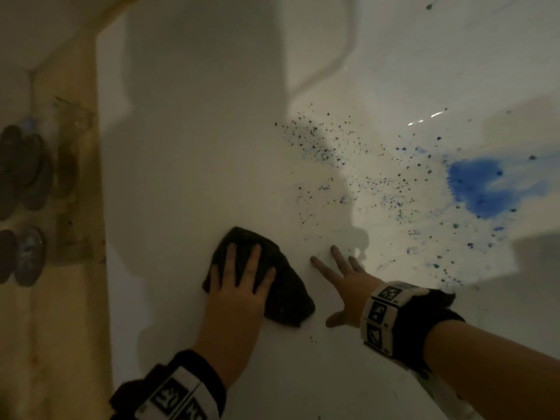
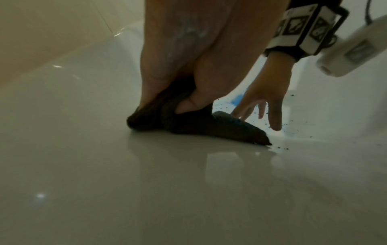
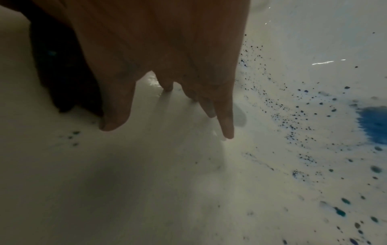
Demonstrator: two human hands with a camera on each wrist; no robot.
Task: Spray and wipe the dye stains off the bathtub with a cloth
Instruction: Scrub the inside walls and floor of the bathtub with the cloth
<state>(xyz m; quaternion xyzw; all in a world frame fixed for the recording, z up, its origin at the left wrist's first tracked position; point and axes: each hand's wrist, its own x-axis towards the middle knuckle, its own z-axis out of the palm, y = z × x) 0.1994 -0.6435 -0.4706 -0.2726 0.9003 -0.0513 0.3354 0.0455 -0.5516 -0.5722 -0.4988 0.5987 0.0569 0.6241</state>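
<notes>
My left hand (image 1: 242,277) lies flat with fingers spread on a dark crumpled cloth (image 1: 285,301), pressing it to the white bathtub floor (image 1: 188,183). In the left wrist view the left hand (image 2: 173,69) bears down on the cloth (image 2: 201,126). Just right of the cloth my right hand (image 1: 345,280) holds nothing, fingers splayed, tips touching the tub. The right wrist view shows the right hand (image 3: 167,54) with its fingertips (image 3: 227,131) on the surface. A blue dye patch (image 1: 475,183) and dark speckles (image 1: 327,150) cover the tub beyond and to the right.
A beige ledge (image 1: 69,207) runs along the tub's left side, with dark round objects (image 1: 24,177) beyond it. More dye drops (image 3: 339,210) dot the floor on the right. A white object (image 2: 353,49) hangs by my right wrist.
</notes>
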